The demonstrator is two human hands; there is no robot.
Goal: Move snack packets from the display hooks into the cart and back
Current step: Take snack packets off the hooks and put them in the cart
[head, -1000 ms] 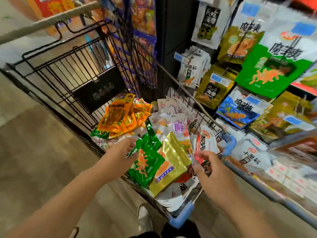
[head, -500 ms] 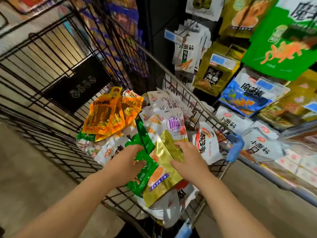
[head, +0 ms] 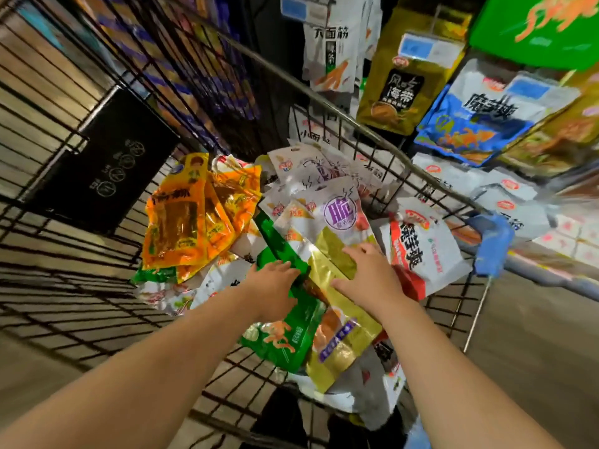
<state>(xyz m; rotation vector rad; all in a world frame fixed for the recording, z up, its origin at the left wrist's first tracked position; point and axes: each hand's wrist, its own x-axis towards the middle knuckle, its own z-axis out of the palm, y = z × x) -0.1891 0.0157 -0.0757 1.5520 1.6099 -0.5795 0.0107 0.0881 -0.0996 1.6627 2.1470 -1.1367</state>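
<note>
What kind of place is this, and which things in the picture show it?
Most likely a supermarket aisle. A wire shopping cart holds loose snack packets, more packets hang on display hooks beside it, and blue price tags sit above them.

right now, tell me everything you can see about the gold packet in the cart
The gold packet is a shiny, foil-looking pouch with a plain gold upper part and an orange picture above a purple label strip lower down. It lies flat and slanted on top of the pile in the cart, its lower end toward the camera. The right hand rests palm down on its upper half. A green packet lies against its left edge, and white packets sit under it.
</note>
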